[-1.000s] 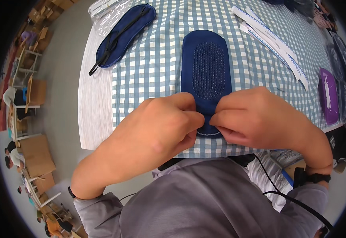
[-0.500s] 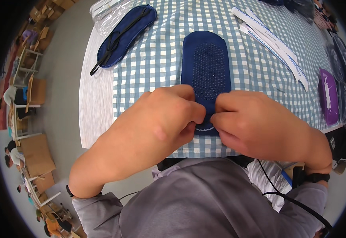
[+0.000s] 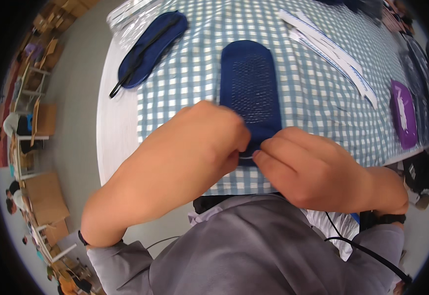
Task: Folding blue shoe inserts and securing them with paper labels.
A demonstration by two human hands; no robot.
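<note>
Sock (image 3: 253,88) partly hidden under blurry L hand (image 3: 207,140) & R hand (image 3: 315,167).

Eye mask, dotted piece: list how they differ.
The eye mask lies slanted, the dotted piece nearly straight. The eye mask has a black strap, the dotted piece small dots. Left hand and right hand are at the dotted piece, not the eye mask. Both items are dark blue.

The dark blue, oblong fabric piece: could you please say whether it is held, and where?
The left hand and right hand appear to pinch the dark blue fabric piece by its near end.
</note>
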